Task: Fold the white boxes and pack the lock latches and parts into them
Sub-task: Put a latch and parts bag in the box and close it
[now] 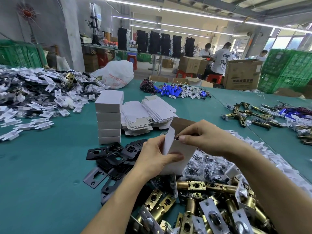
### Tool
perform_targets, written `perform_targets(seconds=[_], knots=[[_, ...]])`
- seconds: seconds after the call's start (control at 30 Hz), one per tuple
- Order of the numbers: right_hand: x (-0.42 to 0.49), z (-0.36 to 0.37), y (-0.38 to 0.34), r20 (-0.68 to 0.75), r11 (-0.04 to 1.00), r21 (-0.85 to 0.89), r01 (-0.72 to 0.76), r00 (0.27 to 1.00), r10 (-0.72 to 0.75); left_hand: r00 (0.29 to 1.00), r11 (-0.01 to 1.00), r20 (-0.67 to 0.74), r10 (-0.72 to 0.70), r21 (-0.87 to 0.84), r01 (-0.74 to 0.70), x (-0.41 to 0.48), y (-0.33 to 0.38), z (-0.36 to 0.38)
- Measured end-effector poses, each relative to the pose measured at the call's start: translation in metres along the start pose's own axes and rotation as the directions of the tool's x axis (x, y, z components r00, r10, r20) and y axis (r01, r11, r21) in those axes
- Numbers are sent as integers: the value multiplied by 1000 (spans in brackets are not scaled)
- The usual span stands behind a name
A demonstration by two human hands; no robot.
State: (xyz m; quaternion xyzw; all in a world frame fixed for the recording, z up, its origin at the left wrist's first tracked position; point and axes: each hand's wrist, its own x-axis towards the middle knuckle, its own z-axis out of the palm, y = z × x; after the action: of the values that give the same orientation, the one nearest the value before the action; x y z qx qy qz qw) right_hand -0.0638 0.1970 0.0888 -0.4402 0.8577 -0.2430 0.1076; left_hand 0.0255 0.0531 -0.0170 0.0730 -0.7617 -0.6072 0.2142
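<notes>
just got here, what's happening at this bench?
A person is packing a white box. The left hand holds it upright with its top open, while the right hand pushes a small dark part in at the opening. Closed boxes are stacked behind, flat blanks beside them, and brass latches are heaped in front.

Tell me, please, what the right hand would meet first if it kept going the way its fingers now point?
The right hand points left and slightly down into the open top of the white box. It would probably meet the box's raised side flap first, then the left hand; depth is uncertain.
</notes>
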Motion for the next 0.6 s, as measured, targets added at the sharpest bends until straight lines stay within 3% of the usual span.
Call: perform_targets(seconds=[0.13, 0.23, 0.6], knots=[[2, 14, -4, -172, 996, -69, 54, 983, -65, 1000, 1000, -11, 11, 21, -11, 1, -2, -1], [2, 17, -7, -255, 991, 24, 130, 960, -119, 1000, 999, -23, 15, 30, -14, 1, -2, 0], [-2, 15, -17, 63, 947, -264, 186, 982, -175, 997, 996, -8, 70, -45, -71, 0, -4, 1]])
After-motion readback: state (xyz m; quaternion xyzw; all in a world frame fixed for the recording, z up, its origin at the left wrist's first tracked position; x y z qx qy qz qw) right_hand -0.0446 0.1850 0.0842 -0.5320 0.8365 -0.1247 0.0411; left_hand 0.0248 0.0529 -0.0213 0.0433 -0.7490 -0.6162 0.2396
